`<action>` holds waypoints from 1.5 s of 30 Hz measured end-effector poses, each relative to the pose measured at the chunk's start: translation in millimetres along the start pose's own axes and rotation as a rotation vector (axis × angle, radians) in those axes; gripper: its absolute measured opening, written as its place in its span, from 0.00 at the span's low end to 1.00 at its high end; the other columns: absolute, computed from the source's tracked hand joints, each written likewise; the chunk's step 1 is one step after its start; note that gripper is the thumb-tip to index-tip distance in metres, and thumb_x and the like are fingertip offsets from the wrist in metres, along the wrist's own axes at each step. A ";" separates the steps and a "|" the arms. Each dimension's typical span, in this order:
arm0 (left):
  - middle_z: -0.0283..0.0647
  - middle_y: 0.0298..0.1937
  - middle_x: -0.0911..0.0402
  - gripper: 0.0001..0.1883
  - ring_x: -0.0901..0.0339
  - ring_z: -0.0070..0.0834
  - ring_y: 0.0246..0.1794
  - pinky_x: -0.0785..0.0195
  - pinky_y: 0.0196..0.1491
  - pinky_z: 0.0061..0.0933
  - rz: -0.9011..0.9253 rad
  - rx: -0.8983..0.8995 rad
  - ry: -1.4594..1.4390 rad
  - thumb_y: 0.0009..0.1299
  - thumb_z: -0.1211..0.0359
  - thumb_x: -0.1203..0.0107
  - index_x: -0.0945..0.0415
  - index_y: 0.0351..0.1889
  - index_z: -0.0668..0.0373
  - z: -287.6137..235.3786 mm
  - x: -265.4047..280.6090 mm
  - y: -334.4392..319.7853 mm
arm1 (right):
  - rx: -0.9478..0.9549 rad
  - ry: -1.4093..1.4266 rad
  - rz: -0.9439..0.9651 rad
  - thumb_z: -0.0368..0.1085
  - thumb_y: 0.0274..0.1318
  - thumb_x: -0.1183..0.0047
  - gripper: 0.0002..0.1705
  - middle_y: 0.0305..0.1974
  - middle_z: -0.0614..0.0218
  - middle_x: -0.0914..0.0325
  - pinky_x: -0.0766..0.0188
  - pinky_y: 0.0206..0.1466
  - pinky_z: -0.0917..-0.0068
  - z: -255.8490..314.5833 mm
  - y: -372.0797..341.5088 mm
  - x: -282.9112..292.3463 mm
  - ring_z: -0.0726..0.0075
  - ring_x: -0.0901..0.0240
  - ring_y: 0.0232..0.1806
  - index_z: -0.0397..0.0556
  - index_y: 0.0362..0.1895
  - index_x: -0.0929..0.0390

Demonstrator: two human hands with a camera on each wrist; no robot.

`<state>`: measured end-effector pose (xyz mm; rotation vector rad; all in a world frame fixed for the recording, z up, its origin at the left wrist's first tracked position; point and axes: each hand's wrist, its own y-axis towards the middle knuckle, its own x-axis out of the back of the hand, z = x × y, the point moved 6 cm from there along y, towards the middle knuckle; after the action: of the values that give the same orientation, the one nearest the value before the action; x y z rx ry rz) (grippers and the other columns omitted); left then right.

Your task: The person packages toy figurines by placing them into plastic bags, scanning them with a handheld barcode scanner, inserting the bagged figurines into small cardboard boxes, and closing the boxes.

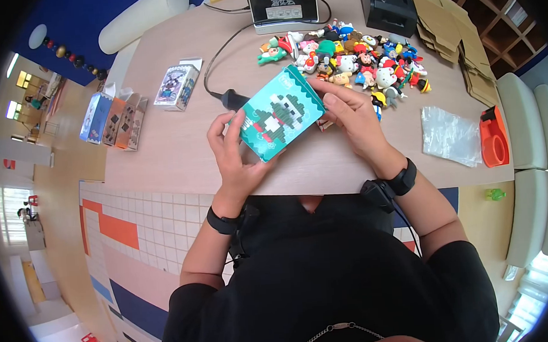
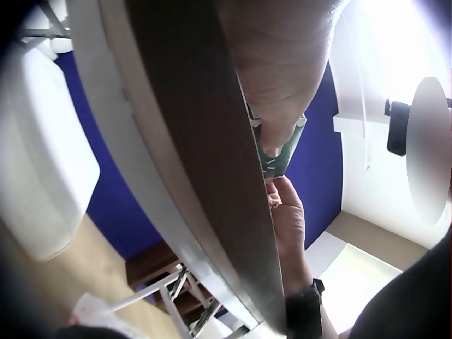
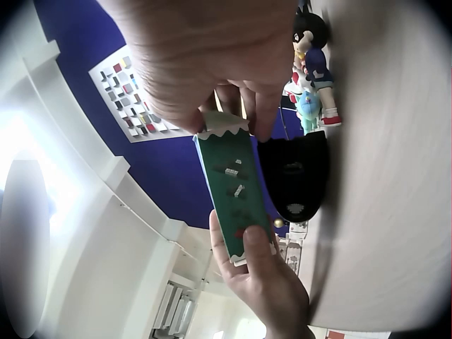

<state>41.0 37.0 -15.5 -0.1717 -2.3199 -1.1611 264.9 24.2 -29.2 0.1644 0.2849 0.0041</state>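
A teal cardboard box with a brick-built animal pictured on its front is held tilted above the table by both hands. My left hand grips its lower left end, fingertips at the front edge. At the upper right end, my right hand holds the box with its fingers along the edge. In the right wrist view, the right fingers pinch a pale, scalloped end flap, while the left thumb presses the narrow green side. The box's inside is hidden.
Behind the box lies a pile of small figurines. A black cabled device is just left of it. Other boxes stand farther left. Clear plastic bags, an orange tray and flattened cardboard lie right.
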 end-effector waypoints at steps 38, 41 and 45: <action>0.55 0.60 0.36 0.43 0.34 0.40 0.61 0.37 0.62 0.40 0.079 0.461 0.375 0.56 0.59 0.24 0.42 0.62 0.63 197.4 97.6 70.0 | -0.142 -0.116 0.149 0.42 0.68 0.46 0.19 0.49 0.67 0.17 0.30 0.46 0.81 1.2 -0.1 -6.7 0.81 0.25 0.44 0.47 0.58 0.24; 0.48 0.59 0.37 0.42 0.33 0.34 0.59 0.35 0.60 0.36 -0.032 0.422 0.146 0.55 0.62 0.24 0.43 0.61 0.60 177.4 105.8 63.5 | -0.144 -0.116 0.141 0.42 0.69 0.47 0.19 0.49 0.67 0.18 0.30 0.44 0.81 0.0 0.3 -4.5 0.80 0.25 0.43 0.47 0.58 0.24; 0.44 0.58 0.40 0.43 0.35 0.33 0.60 0.36 0.61 0.37 -0.006 0.240 0.027 0.53 0.66 0.23 0.46 0.59 0.55 86.1 100.7 47.1 | -0.131 -0.075 0.110 0.42 0.70 0.48 0.20 0.52 0.65 0.19 0.29 0.44 0.80 2.0 0.6 -4.9 0.78 0.24 0.44 0.47 0.60 0.26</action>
<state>-63.3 120.8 27.6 -0.0606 -2.4137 -0.8727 260.7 24.3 -25.8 0.0497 0.1995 0.1247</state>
